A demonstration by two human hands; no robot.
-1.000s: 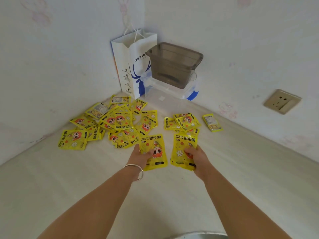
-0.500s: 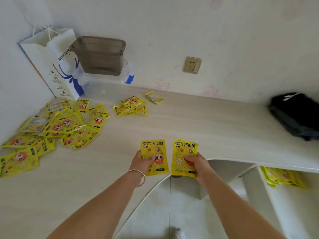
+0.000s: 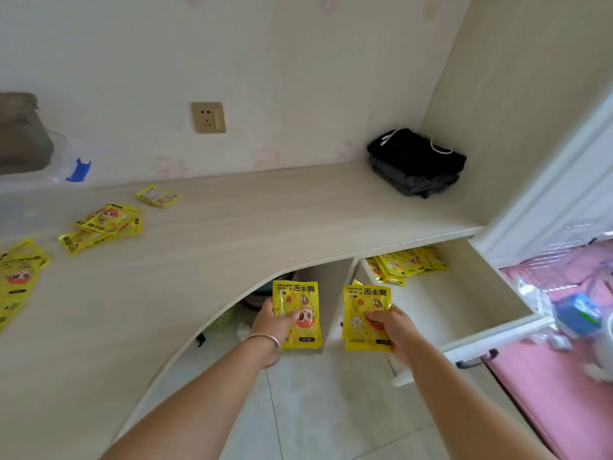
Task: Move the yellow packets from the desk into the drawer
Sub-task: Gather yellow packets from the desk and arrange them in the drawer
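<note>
1. Yellow packets fill both hands: the left hand [image 3: 276,322] pinches one packet [image 3: 297,313], and the right hand [image 3: 391,327] pinches a small stack [image 3: 366,315].
2. Both are held in the air past the desk [image 3: 265,220] edge, beside the open drawer [image 3: 464,307].
3. Some packets [image 3: 406,263] already lie at the drawer's back.
4. Next, I think, carry both hands right, over the bare drawer floor.
5. Go low before letting go, so nothing slides off.
6. More packets [image 3: 102,227] wait on the desk.
</note>
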